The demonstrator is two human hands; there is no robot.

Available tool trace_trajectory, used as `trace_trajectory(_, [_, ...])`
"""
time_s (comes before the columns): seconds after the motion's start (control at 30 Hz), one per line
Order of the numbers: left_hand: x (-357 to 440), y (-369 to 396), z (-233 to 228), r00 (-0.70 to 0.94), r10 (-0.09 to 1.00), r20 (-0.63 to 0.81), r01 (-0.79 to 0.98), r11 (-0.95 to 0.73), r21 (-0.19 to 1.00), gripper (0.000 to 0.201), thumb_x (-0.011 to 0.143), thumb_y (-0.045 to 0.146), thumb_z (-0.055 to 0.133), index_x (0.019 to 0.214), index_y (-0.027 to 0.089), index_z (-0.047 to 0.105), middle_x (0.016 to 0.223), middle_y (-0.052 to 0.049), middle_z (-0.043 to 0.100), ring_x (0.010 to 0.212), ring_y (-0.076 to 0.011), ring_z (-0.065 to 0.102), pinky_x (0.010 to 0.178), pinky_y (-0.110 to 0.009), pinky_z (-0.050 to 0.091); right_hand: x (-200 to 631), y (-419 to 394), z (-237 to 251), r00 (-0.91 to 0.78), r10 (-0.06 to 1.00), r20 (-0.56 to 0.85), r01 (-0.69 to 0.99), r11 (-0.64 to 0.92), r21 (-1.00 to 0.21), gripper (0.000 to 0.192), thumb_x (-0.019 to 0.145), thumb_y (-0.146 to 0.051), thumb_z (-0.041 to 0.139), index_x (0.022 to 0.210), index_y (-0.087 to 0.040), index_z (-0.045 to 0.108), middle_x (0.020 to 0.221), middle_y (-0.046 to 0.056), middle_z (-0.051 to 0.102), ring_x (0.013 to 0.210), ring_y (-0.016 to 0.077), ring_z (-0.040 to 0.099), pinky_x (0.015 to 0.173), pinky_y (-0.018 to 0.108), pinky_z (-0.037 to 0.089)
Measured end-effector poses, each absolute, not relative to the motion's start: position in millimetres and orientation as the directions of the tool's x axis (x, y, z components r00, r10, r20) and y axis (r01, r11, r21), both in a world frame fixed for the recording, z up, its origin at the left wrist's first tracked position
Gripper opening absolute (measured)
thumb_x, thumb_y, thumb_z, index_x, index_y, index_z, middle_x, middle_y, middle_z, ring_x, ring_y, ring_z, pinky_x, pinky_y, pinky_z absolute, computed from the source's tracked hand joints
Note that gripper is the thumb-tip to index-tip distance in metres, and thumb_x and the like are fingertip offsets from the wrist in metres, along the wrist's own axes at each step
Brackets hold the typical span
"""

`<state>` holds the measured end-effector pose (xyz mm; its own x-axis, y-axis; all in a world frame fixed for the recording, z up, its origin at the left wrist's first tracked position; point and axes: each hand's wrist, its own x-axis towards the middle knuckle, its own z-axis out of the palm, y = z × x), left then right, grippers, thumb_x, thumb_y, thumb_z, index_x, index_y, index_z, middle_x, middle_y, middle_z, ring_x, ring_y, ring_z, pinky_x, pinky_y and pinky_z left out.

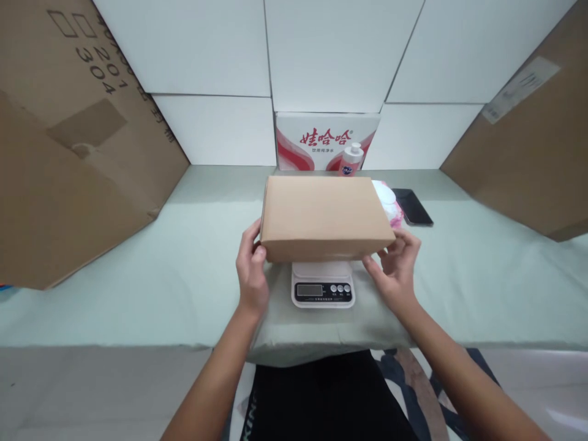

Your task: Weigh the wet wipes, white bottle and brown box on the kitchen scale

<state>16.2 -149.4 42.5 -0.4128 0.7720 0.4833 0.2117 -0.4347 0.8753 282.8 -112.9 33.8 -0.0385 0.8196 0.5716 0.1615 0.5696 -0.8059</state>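
A closed brown cardboard box point(324, 214) rests on top of a small white digital scale point(323, 289), whose dark display and three round buttons show below the box's front edge. My left hand point(251, 269) grips the box's near left corner. My right hand point(395, 264) holds the near right corner with fingers curled under the edge. Scale and box sit on a pale green cloth-covered table point(138, 275).
Behind the box stand a white bottle with a pink label point(351, 159) and a red-and-white printed carton point(321, 138). A white and pink item point(388, 201) and a dark phone point(412, 206) lie to the right. Large cardboard sheets point(68, 141) lean at both sides.
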Motion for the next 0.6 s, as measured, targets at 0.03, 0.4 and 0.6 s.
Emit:
trace_trajectory(0.03, [20,-154,39,-0.407,0.783,0.471,0.197,-0.428,0.882,0.048,0.099,0.047,0.048,0.138,0.023,0.064,0.144,-0.009,0.065,0.137,-0.0282,0.057,0.115,-0.04,0.046,286,-119,28,-0.025,0.827,0.562,0.169,0.558,-0.813,0.06,0.086,-0.03,0.075,0.133,-0.041,0.039,0.129,0.004,0.046,0.122,0.0219,0.054,0.1,0.046,0.053])
trace_trajectory(0.4, [24,-154,30,-0.397,0.801,0.449,0.206,-0.399,0.894,0.052,0.101,0.049,0.047,0.143,0.023,0.062,0.148,-0.01,0.063,0.141,-0.0297,0.055,0.119,-0.045,0.043,281,-126,14,0.031,0.84,0.542,0.219,0.523,-0.824,0.062,0.088,-0.034,0.073,0.136,-0.04,0.034,0.133,0.006,0.044,0.125,0.0234,0.053,0.102,0.048,0.051])
trace_trajectory(0.6, [20,-163,28,-0.451,0.778,0.438,0.21,-0.385,0.899,0.047,0.101,0.046,0.049,0.141,0.027,0.064,0.149,-0.009,0.061,0.138,-0.0271,0.056,0.111,-0.041,0.049,290,-132,27,0.043,0.837,0.546,0.348,0.5,-0.793,0.068,0.087,-0.037,0.073,0.146,-0.039,0.039,0.132,0.007,0.053,0.111,0.0241,0.058,0.086,0.042,0.053])
